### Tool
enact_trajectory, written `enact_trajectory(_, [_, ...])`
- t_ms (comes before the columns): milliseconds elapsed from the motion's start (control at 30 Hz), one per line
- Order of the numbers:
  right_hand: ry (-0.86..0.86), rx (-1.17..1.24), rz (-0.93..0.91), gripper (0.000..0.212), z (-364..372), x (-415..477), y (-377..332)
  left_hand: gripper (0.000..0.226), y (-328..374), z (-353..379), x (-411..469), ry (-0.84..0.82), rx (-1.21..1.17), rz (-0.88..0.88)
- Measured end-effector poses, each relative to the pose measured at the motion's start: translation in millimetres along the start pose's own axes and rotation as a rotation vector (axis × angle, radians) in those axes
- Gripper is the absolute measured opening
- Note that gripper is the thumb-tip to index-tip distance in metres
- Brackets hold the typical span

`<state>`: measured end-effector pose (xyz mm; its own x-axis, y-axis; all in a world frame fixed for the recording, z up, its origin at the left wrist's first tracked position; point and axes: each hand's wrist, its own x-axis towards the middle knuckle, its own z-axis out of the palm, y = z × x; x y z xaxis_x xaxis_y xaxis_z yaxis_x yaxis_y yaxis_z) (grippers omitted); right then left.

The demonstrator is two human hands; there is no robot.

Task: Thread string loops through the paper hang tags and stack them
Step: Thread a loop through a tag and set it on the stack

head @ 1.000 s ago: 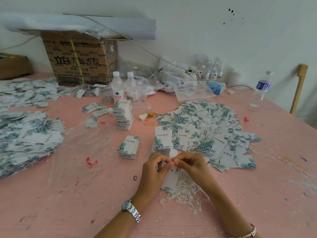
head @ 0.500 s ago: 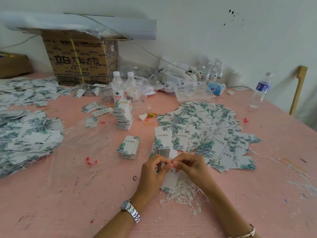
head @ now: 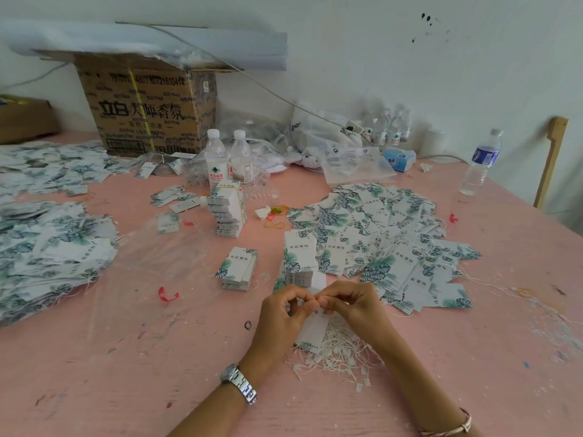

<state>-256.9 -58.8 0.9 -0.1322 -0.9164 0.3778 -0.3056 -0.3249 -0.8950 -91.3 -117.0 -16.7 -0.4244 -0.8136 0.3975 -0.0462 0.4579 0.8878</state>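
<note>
A: Where is the hang tag (head: 315, 331)?
B: Lower centre of the frame. The left hand (head: 280, 320) and right hand (head: 355, 307) both pinch its top, above the string loops (head: 339, 353).
A: What would do the step well?
B: Probably one hand steadying the tag while the other feeds the string. The hole is hidden.
</note>
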Motion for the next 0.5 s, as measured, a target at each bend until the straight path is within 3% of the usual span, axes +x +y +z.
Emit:
enact_trajectory(200, [-0.015,0.048,0.013,0.014,0.0,2.1,-4.5,0.007,-0.3,1.2,0.7,0.058,-0.016,-0.026])
enact_trajectory(500, [0.038,0.215,0.119,0.02,-1.1,0.9,-9.3,0.012,0.7,0.9,2.1,0.131,-0.044,0.067])
